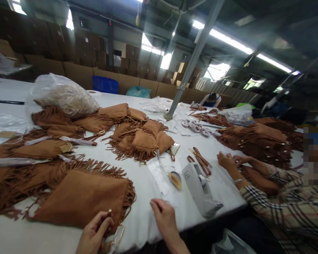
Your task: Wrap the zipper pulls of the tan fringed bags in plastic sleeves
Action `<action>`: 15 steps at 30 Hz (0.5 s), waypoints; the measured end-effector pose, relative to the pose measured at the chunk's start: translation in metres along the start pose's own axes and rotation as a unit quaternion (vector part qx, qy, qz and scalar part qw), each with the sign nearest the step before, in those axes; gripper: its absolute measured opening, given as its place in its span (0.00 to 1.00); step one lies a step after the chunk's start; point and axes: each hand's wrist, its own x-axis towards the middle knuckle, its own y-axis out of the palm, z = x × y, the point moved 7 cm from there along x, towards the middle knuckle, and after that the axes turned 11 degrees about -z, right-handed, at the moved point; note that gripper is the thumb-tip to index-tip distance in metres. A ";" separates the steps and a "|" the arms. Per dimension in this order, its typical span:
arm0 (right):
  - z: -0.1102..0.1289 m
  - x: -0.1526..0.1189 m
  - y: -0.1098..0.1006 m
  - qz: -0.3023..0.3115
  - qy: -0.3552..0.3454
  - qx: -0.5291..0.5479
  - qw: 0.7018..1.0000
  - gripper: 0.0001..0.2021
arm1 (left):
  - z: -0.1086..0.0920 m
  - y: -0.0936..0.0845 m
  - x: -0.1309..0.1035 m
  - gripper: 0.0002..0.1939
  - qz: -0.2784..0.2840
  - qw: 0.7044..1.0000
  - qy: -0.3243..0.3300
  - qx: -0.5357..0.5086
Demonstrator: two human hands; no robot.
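Note:
A brown fringed bag (87, 197) lies flat on the white table in front of me. My left hand (95, 231) is at its near right corner, thumb and fingers pinched round a small gold clasp (110, 212). Just below hangs a strap end in clear plastic wrap (118, 236). To the right, my right hand (165, 217) hovers low over the table edge with its fingers curled together; whatever they may hold is too small to see. Beyond it are white paper sheets (157, 174), a small dish with yellow-brown content (175, 180) and a grey tape dispenser (200, 190).
More fringed bags (140, 137) are heaped mid-table, others (39, 148) at left by a plastic sack (66, 93). Brown straps (201, 160) lie past the dispenser. A metal post (190, 67) rises from the table. At right, a co-worker's hands (229, 164) work beside a bag stack (259, 141).

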 end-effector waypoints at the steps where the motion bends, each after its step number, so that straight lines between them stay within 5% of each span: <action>1: -0.021 0.010 -0.021 -0.041 0.034 -0.031 0.998 0.13 | 0.002 0.000 0.000 0.21 -0.012 1.000 -0.014 -0.011; 5: -0.082 0.039 -0.075 -0.086 0.109 -0.172 0.975 0.14 | 0.000 0.006 -0.001 0.23 -0.016 0.999 -0.039 -0.025; 10: -0.105 0.051 -0.066 -0.024 0.106 -0.196 0.975 0.07 | 0.006 0.008 0.001 0.23 0.002 0.998 -0.054 -0.023; 15: -0.108 0.047 -0.065 -0.052 0.099 -0.182 0.977 0.10 | 0.019 0.006 0.005 0.23 0.030 0.996 -0.078 -0.004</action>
